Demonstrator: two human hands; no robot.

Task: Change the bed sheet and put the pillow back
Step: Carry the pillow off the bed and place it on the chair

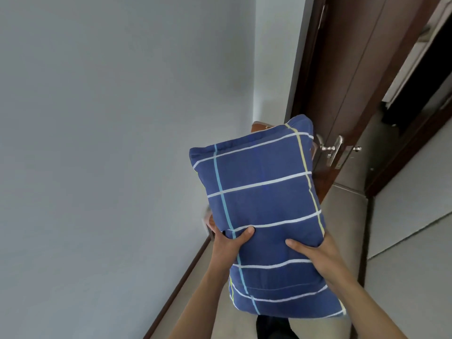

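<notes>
Pillow, blue plaid, sits at lower centre of frame, clamped between left hand and right hand, thumbs curled onto its face. Keep both grips even; bed is not visible.

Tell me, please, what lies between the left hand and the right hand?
In the head view, the blue checked pillow fills that stretch. The left hand and the right hand grip its opposite sides, thumbs pressed on its front.
</notes>
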